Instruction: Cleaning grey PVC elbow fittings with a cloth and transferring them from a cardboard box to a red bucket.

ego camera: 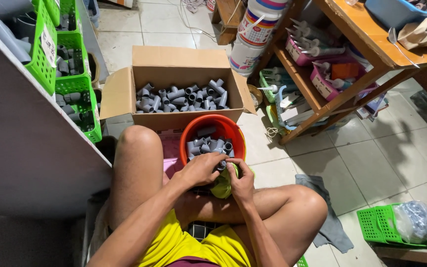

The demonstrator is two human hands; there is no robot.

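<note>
While the person sits cross-legged on the tiled floor, both hands meet just near of the orange bucket (212,129), which is heaped with grey PVC pipe fittings (209,146). The left hand (201,168) curls over the near rim of that bucket, fingers closed around one grey fitting (222,165) at the edge of the pile. The right hand (241,182) pinches a yellow-green cloth (223,187) bunched between thumb and fingers, pressed against the same fitting, so both grips are narrow and full. How much of the fitting lies inside the cloth cannot be told, since the fingers cover it.

By the look of it, the step in hand is wiping or rubbing a single fitting with the cloth, the piece resting right above the lap and touching the bucket's near edge. The next move, as I judge it, calls for turning the fitting within the left fingers so the cloth reaches its other faces (a small piece like this slips easily), and keeping it over the bucket.

Far of the bucket stands an open cardboard box (184,64) with more grey fittings in a loose layer. Green plastic baskets (77,84) hang on the grey shelf at far left. A wooden rack (332,99) with tubes and packets fills the far right, and a grey rag (329,222) lies on the tiles beside the right knee.
</note>
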